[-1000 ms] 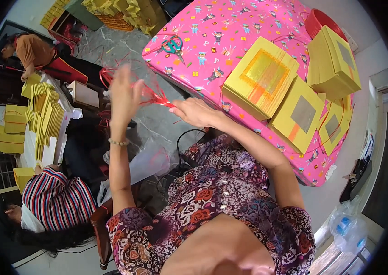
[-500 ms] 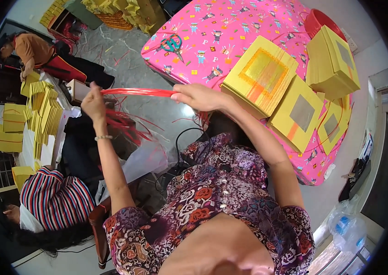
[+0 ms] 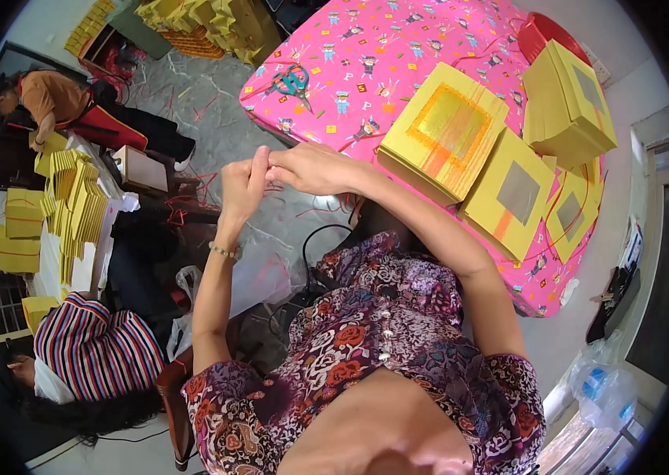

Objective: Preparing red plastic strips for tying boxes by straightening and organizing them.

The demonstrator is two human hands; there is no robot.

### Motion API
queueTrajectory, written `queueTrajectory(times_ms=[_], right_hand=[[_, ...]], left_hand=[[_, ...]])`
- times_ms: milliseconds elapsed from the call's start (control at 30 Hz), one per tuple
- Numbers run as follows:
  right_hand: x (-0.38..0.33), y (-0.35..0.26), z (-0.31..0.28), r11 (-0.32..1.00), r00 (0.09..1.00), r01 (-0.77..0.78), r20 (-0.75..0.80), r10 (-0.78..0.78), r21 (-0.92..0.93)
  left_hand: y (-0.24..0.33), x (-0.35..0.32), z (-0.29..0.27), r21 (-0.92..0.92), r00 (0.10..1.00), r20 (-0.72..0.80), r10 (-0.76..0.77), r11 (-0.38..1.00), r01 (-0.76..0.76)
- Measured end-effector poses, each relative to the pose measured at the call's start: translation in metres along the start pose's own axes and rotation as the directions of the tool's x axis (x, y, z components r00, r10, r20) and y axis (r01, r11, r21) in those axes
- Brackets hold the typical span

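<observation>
My left hand (image 3: pixel 243 187), with a beaded bracelet (image 3: pixel 225 250) at its wrist, is closed with the thumb pointing up. Against it presses my right hand (image 3: pixel 312 168), its fingers curled at the left hand's thumb. The red plastic strands that ran between them are now almost wholly hidden by the fingers. Both hands are over the grey floor, just left of the pink table cover (image 3: pixel 326 63). Teal-handled scissors (image 3: pixel 293 82) lie on that cover, beyond the right hand.
Stacks of yellow paper (image 3: pixel 439 131) and a red basin (image 3: pixel 549 39) sit on the pink cover to the right. At the left, two people (image 3: pixel 101 348) are by a white table with folded yellow paper (image 3: pixel 73 198). A wooden chair (image 3: pixel 174 396) stands near my left arm. Red scraps litter the floor.
My left hand has moved right and my right hand slightly left, so they now meet. The red strands stretched between them, and the loose ends below my left hand, no longer show.
</observation>
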State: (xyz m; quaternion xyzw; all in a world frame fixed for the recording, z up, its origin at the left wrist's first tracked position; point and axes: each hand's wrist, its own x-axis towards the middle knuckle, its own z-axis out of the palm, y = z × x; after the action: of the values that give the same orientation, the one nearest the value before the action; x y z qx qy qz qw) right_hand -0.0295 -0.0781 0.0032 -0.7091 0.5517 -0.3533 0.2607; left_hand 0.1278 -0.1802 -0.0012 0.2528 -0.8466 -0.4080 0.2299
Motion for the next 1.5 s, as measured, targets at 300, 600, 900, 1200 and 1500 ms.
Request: queueTrajectory(times_ms=[300, 600, 900, 1200, 1500], right_hand=[[-0.013, 0.027, -0.017, 0.992, 0.995, -0.099, -0.024, 0.098, -0.084], [0.004, -0.011, 0.003, 0.991, 0.996, -0.086, -0.044, 0.081, -0.104], [-0.009, 0.024, -0.014, 0.982, 0.999, 0.0, -0.034, 0.006, 0.187], [-0.01, 0.01, -0.015, 0.967, 0.992, -0.118, -0.061, 0.106, -0.228], [-0.012, 0.004, -0.01, 0.955, 0.991, -0.103, 0.053, 0.122, -0.279]], left_hand=[[-0.059, 0.008, -0.091, 0.429, 0.813, -0.579, 0.059, 0.87, 0.243], [-0.004, 0.012, -0.008, 0.071, 0.996, 0.084, -0.034, 0.997, 0.028], [-0.009, 0.019, -0.074, 0.048, 0.793, -0.606, 0.063, 0.998, -0.042], [-0.01, 0.021, -0.082, 0.48, 0.9, -0.385, 0.206, 0.877, 0.005], [0.012, 0.014, 0.007, -0.004, 0.991, 0.129, -0.03, 1.0, 0.031]])
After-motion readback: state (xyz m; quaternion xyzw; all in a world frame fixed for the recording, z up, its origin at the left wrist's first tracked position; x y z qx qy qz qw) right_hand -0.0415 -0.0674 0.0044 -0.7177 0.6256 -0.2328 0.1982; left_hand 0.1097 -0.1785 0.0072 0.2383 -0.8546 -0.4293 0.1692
